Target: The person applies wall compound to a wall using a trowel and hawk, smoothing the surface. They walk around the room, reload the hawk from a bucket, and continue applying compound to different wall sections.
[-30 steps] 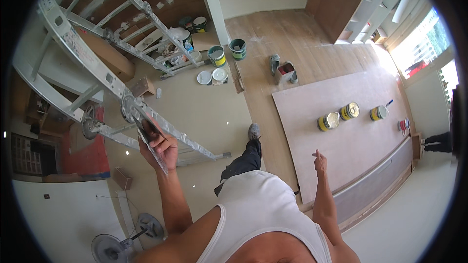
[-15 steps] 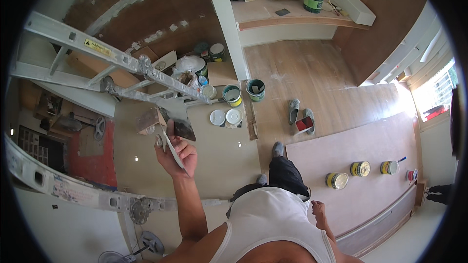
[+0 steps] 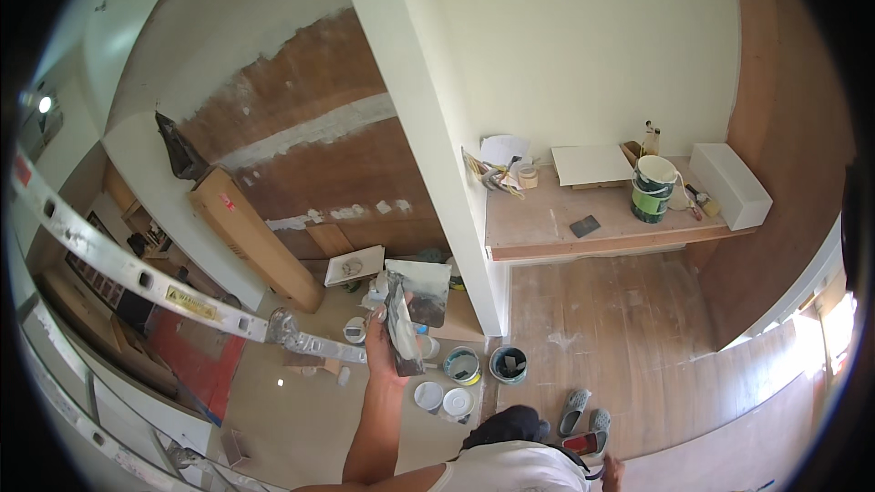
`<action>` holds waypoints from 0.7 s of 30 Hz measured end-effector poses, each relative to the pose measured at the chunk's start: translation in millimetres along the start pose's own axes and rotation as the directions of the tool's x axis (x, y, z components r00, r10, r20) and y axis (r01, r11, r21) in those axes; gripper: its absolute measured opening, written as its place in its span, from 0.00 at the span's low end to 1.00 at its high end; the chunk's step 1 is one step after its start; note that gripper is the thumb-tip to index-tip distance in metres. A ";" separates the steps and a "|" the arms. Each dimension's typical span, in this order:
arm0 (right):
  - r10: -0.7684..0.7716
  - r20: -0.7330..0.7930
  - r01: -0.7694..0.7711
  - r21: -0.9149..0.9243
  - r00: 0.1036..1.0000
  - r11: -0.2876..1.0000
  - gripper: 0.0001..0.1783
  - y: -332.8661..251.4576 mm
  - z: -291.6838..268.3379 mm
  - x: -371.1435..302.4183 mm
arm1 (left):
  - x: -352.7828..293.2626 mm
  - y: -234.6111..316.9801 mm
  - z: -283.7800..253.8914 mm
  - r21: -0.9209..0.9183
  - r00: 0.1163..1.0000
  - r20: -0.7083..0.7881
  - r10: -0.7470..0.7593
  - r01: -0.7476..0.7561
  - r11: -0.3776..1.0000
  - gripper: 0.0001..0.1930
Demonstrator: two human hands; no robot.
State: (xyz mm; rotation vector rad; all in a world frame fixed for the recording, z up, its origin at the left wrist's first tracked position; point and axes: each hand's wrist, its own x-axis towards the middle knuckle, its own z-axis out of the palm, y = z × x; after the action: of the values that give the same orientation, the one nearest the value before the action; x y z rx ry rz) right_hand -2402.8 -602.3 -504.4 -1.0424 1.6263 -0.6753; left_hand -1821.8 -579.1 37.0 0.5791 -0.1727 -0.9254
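My left hand (image 3: 378, 353) is raised at the lower middle, closed around two flat putty blades. One putty blade (image 3: 401, 333) is seen nearly edge-on, smeared with pale putty; the other putty blade (image 3: 428, 293) is wide, with grey putty across its face. Low by my hip, my right hand (image 3: 613, 474) has its fingers curled in; whatever they might hold is hidden. Beyond the blades stands a brown board wall (image 3: 337, 173) with pale patches and a long pale band of filler.
An aluminium ladder (image 3: 146, 278) crosses the left side. Putty buckets (image 3: 462, 365) and white lids (image 3: 458, 403) lie on the floor ahead. A long cardboard box (image 3: 255, 241) leans on the wall. A shelf (image 3: 547, 237) bears a green bucket (image 3: 652, 205). Grey clogs (image 3: 573, 412) sit at right.
My view has swung up and left toward the patched wall and the shelf. The left hand still grips both blades, now turned more upright. My right hand stays low beside my body.
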 end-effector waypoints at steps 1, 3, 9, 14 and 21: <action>0.058 0.010 -0.058 -0.027 0.998 0.998 0.26 -46.0 17.7 32.5 | 10.6 -4.6 9.2 0.028 0.999 -0.031 0.028 -0.027 0.999 0.24; -0.097 -0.134 0.095 -0.018 0.986 0.995 0.26 -141.8 50.4 80.9 | 43.7 -21.8 28.4 0.053 0.998 -0.057 0.038 -0.035 0.998 0.24; -0.089 0.054 0.084 0.091 0.995 0.992 0.23 -377.6 124.2 134.3 | 153.5 -58.3 47.2 0.067 0.994 -0.066 0.083 -0.078 0.995 0.19; -0.177 0.220 0.165 0.070 0.959 0.984 0.19 -427.7 182.0 216.2 | 242.6 -78.0 34.6 0.148 1.000 -0.014 0.000 0.002 0.989 0.18; -0.389 0.395 0.457 -0.089 0.832 0.885 0.17 -526.3 235.0 288.2 | 292.9 -76.3 89.9 0.404 0.923 -0.288 0.255 -0.124 0.906 0.19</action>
State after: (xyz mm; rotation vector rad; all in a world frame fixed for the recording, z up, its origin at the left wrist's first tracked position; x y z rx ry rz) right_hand -2045.9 -1084.0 -268.2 -1.5924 1.1462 -0.5795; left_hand -1734.0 -882.3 40.9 1.0523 -0.0984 -0.5878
